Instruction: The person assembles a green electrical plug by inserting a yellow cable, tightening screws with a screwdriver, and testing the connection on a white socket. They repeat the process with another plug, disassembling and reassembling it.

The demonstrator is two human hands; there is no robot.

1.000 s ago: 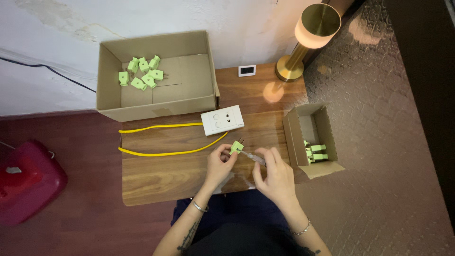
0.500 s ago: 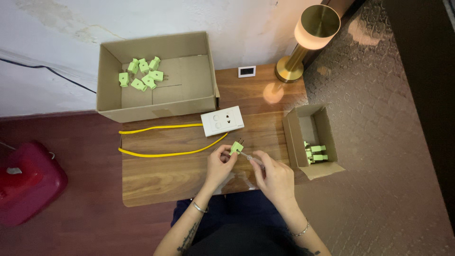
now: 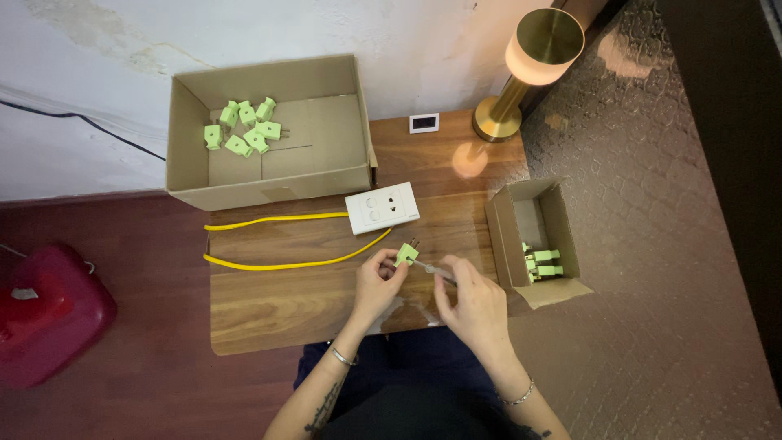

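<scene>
Over the small wooden tabletop [image 3: 269,310], the left hand [image 3: 376,281] is pinching a pale green plastic plug [image 3: 406,254] while the right hand [image 3: 472,305] is gripping a thin metal tool [image 3: 436,270] against it; fastening seems underway, needing steady alignment next.

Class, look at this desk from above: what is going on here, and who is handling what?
A person sits at a wooden table. The left hand pinches a small green plug, prongs pointing away, while the right hand holds a thin tool against it. More green plugs lie in the large cardboard box and the small box. A white socket block with a yellow cable lies ahead.
</scene>
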